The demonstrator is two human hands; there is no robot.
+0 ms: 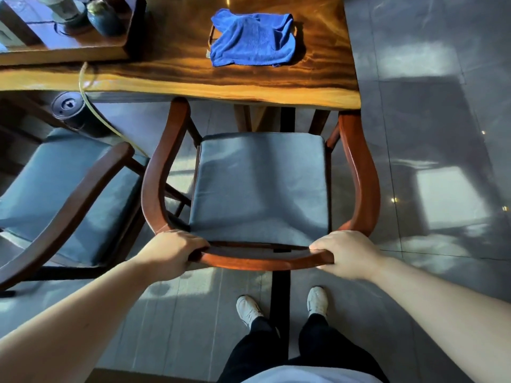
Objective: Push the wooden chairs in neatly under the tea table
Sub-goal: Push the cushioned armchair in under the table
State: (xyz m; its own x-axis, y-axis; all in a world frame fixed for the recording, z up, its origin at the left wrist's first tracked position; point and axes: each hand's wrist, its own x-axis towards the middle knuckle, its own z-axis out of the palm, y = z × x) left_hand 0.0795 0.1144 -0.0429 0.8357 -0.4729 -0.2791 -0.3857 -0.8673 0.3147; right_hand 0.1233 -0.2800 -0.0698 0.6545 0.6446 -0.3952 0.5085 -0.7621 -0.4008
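A wooden chair (359,167) with a curved reddish rail and a grey-blue seat cushion stands in front of me, facing the tea table (171,76). The tips of its arms sit at the table's near edge, the right one just under it. My left hand (171,255) grips the left end of the back rail. On the right end of that rail, my right hand (345,252) is closed. A second wooden chair (69,194) with the same cushion stands to the left, turned at an angle and away from the table.
A blue cloth (251,37) lies on the tabletop. A wooden tea tray (69,48) with dark pots sits at the table's far left. A black round bin (69,109) and a thin hose are on the floor under the table's left part. My feet stand on grey tiles behind the chair.
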